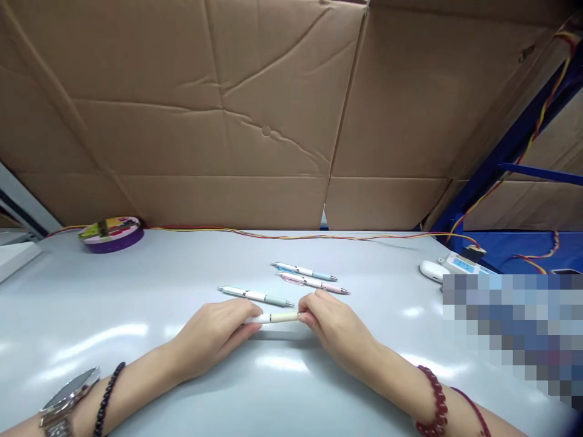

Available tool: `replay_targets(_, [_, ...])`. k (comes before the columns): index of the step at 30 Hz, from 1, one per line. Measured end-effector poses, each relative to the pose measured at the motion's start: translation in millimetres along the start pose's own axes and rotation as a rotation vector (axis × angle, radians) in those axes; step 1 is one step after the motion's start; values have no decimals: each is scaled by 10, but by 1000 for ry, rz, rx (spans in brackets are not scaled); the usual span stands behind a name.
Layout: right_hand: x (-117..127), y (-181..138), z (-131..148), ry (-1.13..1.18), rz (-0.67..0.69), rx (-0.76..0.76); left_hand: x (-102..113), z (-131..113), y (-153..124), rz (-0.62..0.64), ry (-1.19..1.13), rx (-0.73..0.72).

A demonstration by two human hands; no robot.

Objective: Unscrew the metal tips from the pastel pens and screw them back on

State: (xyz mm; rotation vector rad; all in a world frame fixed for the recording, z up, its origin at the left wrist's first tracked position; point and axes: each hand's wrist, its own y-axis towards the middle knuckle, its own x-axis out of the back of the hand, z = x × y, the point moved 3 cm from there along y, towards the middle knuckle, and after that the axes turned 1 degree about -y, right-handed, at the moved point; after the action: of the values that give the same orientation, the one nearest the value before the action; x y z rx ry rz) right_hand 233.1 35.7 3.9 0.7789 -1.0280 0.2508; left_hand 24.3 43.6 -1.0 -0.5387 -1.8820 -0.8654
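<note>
Between my two hands a white and cream pen (283,317) is held level, just above the table. My left hand (214,331) pinches its white end between thumb and fingers. At the cream end, the fingertips of my right hand (339,325) close on the tip, which they hide. Just beyond lies a white and green pen (257,295) on the table. Farther back and to the right are a white and pink pen (314,283) and a white and blue pen (303,271), side by side.
A round purple box (113,243) stands at the back left. Red and yellow wires (255,233) run along the rear edge before a cardboard wall (273,145). At right are a white rounded object (432,271), a power strip (464,263) and a blurred-out patch (514,328).
</note>
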Motion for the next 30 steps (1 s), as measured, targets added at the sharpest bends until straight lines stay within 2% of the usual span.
replay_targets(5, [-30,-47,22,67,132,-60,6,-16,10,-4,49,-28])
replay_targets(10, [-4,-39,57,68,211,8,23,-50,-1,-62,87,-87])
replay_targets(16, [22,-53,111,15,143,121,79,-70,-42,-158,100,-164])
replay_targets(20, [-25,-88,121,144,249,27,156,-154,-33,-244,167,-302])
replay_targets(26, [-14,-54,75,264,306,-199,95,-94,2,-169,145,-203])
replay_targets(30, [15,-47,95,259,256,-150,72,-57,-17,-156,113,-213])
